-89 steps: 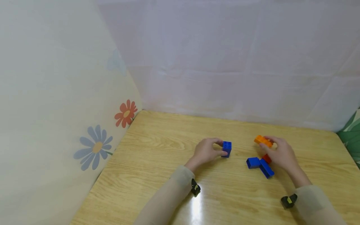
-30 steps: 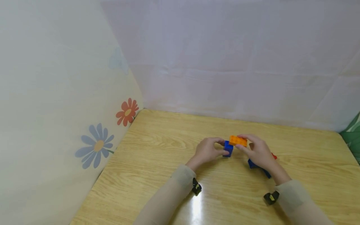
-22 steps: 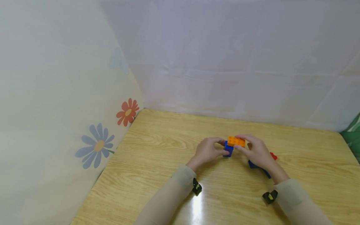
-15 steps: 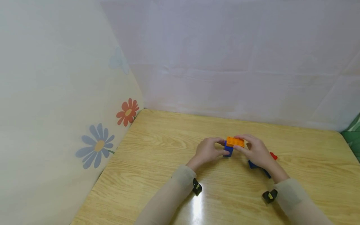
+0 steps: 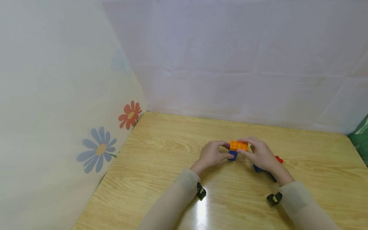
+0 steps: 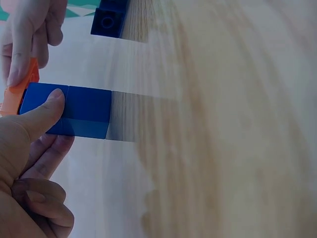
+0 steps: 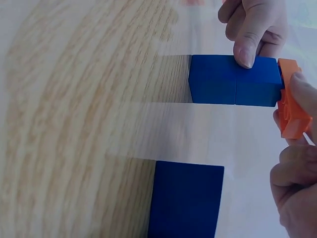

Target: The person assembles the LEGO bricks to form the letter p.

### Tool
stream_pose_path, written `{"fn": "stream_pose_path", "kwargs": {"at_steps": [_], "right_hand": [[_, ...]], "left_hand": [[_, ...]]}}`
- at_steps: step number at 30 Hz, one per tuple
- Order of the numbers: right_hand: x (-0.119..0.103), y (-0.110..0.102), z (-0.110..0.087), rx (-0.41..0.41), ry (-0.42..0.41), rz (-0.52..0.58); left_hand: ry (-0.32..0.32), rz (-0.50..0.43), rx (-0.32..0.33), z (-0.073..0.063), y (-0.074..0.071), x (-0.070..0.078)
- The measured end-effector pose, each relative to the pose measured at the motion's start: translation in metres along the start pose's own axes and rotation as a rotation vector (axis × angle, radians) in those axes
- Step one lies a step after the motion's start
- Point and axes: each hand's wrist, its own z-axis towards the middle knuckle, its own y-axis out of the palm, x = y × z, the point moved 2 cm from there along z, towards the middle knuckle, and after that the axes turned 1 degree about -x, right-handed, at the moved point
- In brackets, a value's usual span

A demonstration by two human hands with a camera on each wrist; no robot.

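— At four o'clock from the head view's middle, what are the hands doing?

— Both are grasping bricks. The left hand [image 5: 211, 154], at nine o'clock, pinches an upright blue stack [image 7: 215, 82] between thumb and fingers. The right hand [image 5: 262, 155], at three o'clock, pinches an orange brick [image 5: 238, 146] lying over the stack's top and overhanging towards three. A thin gap seems to show between brick and stack.

— How would they handle?

— Probably light, stiff and hard to break, though the smooth sides might slip. I'd hold the orange brick by its long sides, and the stack below its top edge.

— Count everything for me.

— One orange brick; two blue blocks in the stack. At four o'clock from it, loose blue [image 5: 259, 169], partly behind the right hand: at least one block, I cannot tell if two. At three, one red piece [image 5: 279, 159], partly hidden. Two black wrist devices [image 5: 201, 191], one table [image 5: 172, 134]. Farther out, from the view's middle, one red flower [image 5: 130, 115] at nine o'clock, one blue flower [image 5: 100, 149] past eight.
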Motion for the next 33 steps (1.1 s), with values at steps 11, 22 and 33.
{"fn": "stream_pose_path", "kwargs": {"at_steps": [11,22,33], "right_hand": [[0.0035,0.0020,0.0010,-0.003,0.002,-0.022],[0.0006,0.0013,0.0012,0.005,-0.022,-0.068],[0.0014,-0.0010,0.0002,-0.014,-0.031,-0.100]], "left_hand": [[-0.011,0.006,-0.011,0.0004,-0.0016,-0.0007],[-0.005,0.022,-0.003,0.0004,-0.0007,0.0012],[-0.004,0.022,0.002,0.0000,0.0000,0.0019]]}}
